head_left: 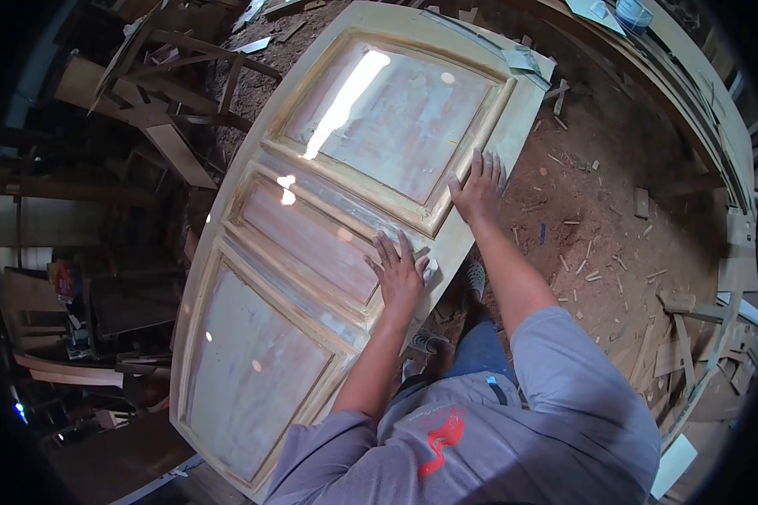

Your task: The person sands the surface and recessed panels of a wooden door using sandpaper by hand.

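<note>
A pale wooden panel door lies flat in front of me, with raised moulding around three recessed panels. My left hand rests on it near the edge closest to me, beside the narrow middle panel, fingers spread. A small whitish piece shows by its thumb; I cannot make out what it is. My right hand lies on the door's near border, beside the moulding of the large upper panel, fingers extended. Neither hand visibly grips anything.
Folded sheets and a thin strip lie on the door's far end. Wood offcuts and shavings litter the dirt floor. Wooden frames stand at the left. A bucket sits on a curved board at the upper right.
</note>
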